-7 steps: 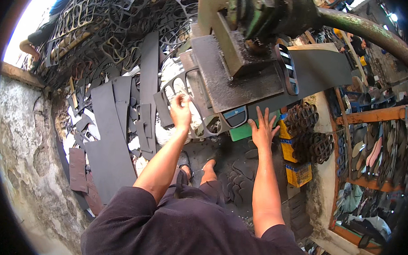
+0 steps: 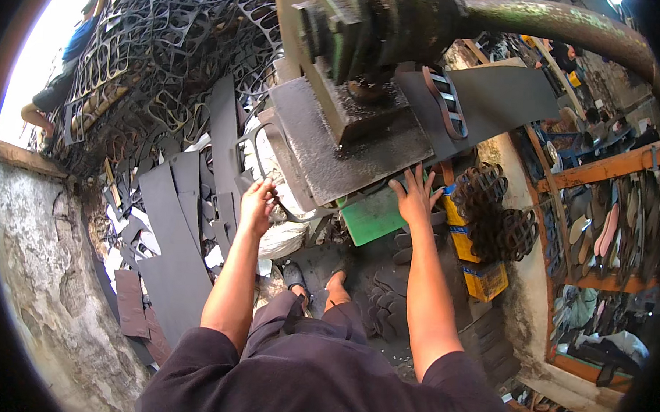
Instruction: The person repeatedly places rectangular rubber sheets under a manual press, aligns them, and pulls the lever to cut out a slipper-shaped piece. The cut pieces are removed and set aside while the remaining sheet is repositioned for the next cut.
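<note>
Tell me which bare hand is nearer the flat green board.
The right hand, fingers spread beside the flat green board; the left hand is farther off.

The metal plate [image 2: 361, 165] blocks the right hand [image 2: 416, 204] ahead.

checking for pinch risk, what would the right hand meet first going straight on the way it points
Probably the near edge of the dark metal plate, just ahead of the right hand, though depth there is unclear.
</note>
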Demonstrator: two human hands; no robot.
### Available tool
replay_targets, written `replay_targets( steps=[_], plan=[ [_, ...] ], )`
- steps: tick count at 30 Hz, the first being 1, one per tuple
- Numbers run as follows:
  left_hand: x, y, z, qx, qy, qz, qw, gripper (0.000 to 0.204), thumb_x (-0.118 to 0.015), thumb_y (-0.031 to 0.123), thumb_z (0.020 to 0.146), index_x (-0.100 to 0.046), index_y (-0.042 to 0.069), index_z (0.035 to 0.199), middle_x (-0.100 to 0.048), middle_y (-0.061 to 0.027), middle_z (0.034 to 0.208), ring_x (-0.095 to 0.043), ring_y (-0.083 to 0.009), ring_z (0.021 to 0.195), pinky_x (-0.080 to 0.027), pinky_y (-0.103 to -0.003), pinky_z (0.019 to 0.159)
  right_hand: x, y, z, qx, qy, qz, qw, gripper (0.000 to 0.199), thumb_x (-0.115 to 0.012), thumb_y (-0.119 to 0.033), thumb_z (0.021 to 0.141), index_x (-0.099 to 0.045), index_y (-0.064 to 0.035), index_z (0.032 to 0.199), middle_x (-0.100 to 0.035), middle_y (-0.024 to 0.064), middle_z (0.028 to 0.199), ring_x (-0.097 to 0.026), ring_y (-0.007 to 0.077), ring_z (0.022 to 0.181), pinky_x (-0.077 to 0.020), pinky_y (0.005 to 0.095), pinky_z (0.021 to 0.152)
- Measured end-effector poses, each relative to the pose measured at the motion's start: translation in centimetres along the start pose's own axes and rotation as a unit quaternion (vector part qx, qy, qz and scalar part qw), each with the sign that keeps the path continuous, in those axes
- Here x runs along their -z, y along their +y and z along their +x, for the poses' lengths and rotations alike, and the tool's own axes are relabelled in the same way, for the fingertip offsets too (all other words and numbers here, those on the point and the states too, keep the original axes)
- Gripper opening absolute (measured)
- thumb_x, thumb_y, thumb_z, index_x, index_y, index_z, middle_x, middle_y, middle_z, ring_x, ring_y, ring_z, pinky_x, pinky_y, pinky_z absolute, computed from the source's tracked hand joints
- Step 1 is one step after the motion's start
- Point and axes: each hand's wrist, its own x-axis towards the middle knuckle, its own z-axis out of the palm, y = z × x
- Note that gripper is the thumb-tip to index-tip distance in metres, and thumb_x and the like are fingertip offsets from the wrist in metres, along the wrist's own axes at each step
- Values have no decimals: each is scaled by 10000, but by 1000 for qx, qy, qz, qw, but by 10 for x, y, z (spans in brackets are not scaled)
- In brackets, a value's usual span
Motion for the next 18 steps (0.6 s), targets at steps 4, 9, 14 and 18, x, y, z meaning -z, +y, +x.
replay_targets(
  steps=[4,9,14,18],
  plan=[
    [-7,43,2,-74,-27,132,988,327,-702,168,984,-663,48,1286,-714,-16,1047,-627,-86,920,-493,-268,833,6,-12,33,1,14,50,999,645,-529,-507,1030,-449,-156,1566,-237,95,1713,-81,413,1590,-62,768,1191],
    [-94,101,-40,-385,96,221,891,384,-707,123,977,-613,-3,1327,-685,-111,1199,-647,-179,1127,-507,-312,993,15,-6,36,39,-6,10,999,626,-599,-478,985,-531,-136,1506,-338,126,1666,-213,395,1554,-99,758,1187],
    [-274,230,-223,-660,-308,92,679,275,-593,38,1047,-620,8,1319,-647,-92,1249,-641,-144,1149,-550,-328,952,263,2,-17,173,252,34,951,323,-670,-341,978,-719,-58,1127,-717,178,1039,-671,355,1141,-504,524,1008],
    [-362,297,-324,-790,-269,254,489,158,-593,104,1015,-630,42,1155,-660,-90,1097,-634,-171,979,-525,-361,836,504,-12,-66,209,542,-255,773,379,-681,-364,968,-680,-59,1194,-687,185,1123,-626,370,1196,-479,521,1036]
  ],
)
